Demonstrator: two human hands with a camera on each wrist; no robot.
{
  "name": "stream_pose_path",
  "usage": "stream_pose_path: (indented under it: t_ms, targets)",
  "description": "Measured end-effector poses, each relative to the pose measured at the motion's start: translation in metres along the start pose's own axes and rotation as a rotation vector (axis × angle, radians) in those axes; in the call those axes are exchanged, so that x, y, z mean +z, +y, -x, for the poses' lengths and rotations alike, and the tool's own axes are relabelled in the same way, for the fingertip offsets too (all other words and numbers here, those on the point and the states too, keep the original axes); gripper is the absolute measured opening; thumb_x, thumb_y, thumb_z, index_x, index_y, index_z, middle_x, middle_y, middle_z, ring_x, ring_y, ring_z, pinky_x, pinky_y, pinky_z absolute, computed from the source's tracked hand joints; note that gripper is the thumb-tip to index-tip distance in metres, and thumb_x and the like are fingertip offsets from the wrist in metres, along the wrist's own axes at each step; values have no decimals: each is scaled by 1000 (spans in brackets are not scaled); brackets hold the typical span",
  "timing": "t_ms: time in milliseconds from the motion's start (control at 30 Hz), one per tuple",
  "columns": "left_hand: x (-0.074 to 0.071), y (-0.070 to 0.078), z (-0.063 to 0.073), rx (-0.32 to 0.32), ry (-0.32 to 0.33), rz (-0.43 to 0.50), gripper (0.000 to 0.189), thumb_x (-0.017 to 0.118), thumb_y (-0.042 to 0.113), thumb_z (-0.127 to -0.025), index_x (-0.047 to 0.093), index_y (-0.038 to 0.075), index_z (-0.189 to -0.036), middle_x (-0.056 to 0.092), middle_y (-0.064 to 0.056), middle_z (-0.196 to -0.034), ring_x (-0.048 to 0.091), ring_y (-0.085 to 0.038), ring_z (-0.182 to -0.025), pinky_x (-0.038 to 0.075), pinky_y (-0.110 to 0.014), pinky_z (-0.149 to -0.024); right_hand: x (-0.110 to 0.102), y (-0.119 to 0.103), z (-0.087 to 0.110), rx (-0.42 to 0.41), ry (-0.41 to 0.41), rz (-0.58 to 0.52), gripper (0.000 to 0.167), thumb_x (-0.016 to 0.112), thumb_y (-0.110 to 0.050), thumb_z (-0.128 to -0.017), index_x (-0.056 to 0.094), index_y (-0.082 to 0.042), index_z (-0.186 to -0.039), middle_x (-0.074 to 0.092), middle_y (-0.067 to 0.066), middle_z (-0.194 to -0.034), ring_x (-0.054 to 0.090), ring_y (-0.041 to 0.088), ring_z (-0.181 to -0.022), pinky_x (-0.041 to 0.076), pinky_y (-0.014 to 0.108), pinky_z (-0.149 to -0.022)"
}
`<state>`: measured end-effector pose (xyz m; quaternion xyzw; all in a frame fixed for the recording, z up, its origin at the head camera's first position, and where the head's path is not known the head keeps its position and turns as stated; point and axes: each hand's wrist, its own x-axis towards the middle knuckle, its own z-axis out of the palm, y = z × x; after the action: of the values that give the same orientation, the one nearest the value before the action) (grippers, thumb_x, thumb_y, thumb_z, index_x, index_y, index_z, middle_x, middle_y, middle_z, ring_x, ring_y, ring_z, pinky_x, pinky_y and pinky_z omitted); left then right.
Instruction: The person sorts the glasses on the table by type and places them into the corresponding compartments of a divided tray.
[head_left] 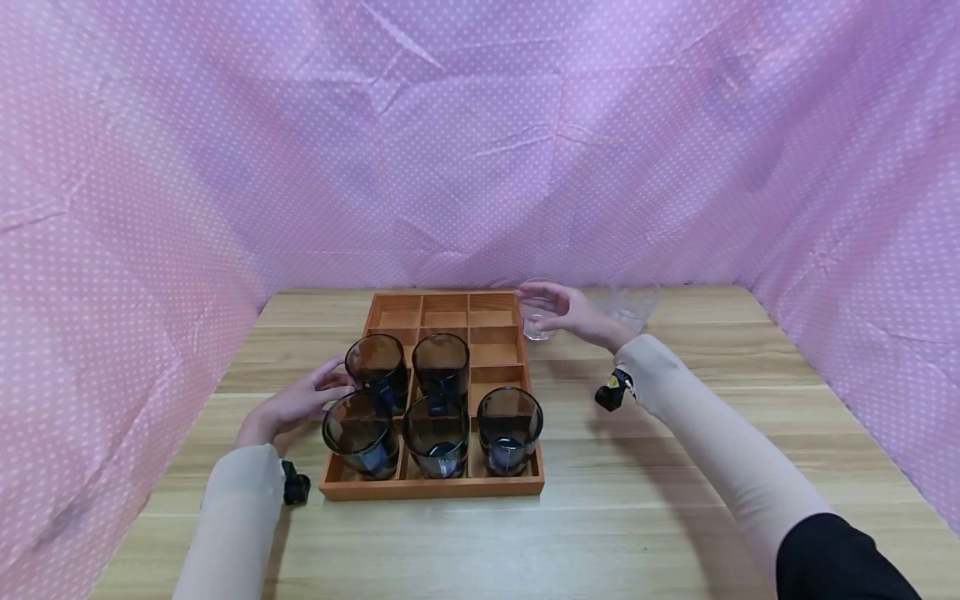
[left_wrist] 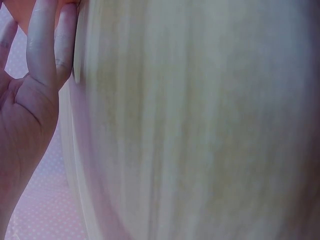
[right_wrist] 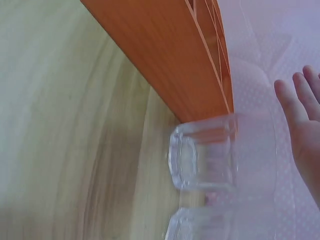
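Observation:
A wooden divided tray (head_left: 431, 492) holds several dark tinted glasses, three along its front row, including the front right glass (head_left: 510, 429), and two farther back in the left and middle columns. Beside the tray's left edge is my left hand (head_left: 303, 400), fingers extended near the back left dark glass (head_left: 377, 367); the left wrist view has this hand (left_wrist: 30, 110) at its left border. At the tray's back right corner my right hand (head_left: 566, 312) reaches over a clear glass (head_left: 537, 325). In the right wrist view its fingers are spread, apart from the clear glass (right_wrist: 200, 157).
More clear glassware (head_left: 632, 308) stands to the right of my right hand, and a second clear glass (right_wrist: 200, 225) shows in the right wrist view. A pink dotted cloth (head_left: 480, 167) hangs around the wooden table (head_left: 637, 517).

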<state>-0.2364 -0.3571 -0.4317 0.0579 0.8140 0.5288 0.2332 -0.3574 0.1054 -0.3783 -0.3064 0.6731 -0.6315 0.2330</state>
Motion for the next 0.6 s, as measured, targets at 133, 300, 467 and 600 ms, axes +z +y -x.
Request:
stream_pose_path:
  t_ms: [133, 300, 467, 600]
  targets:
    - [1, 1, 0, 5, -3, -2, 70, 53, 28, -100, 11, 14, -155, 34, -28, -146, 45, -27, -120, 47, -33, -79, -10, 1, 3, -26, 83, 42, 68, 58, 11, -88, 27, 6, -148, 28, 26, -154, 25, 38, -144, 39, 34, -107]
    - [1, 1, 1, 4, -1, -6, 69, 53, 28, -100, 13, 15, -155, 35, -27, -145, 45, -27, -119, 47, -33, -78, -18, -1, 3, -40, 206, 108, 71, 65, 6, -86, 30, 5, -147, 32, 23, -154, 29, 38, -143, 34, 43, -110]
    - [1, 0, 0, 3, -1, -8, 68, 53, 28, -100, 14, 15, -154, 35, -27, -145, 43, -32, -123, 47, -34, -81, -21, -4, 1, -12, 295, 223, 78, 74, 0, -81, 33, 0, -147, 34, 17, -155, 31, 35, -143, 26, 49, -116]
    - [1, -1, 0, 5, 3, -4, 63, 52, 27, -101, 17, 15, -152, 35, -27, -145, 43, -31, -123, 48, -35, -83, -22, -4, -3, 4, 307, 316, 80, 76, -4, -81, 32, 1, -148, 35, 18, -154, 31, 36, -143, 24, 47, -117]
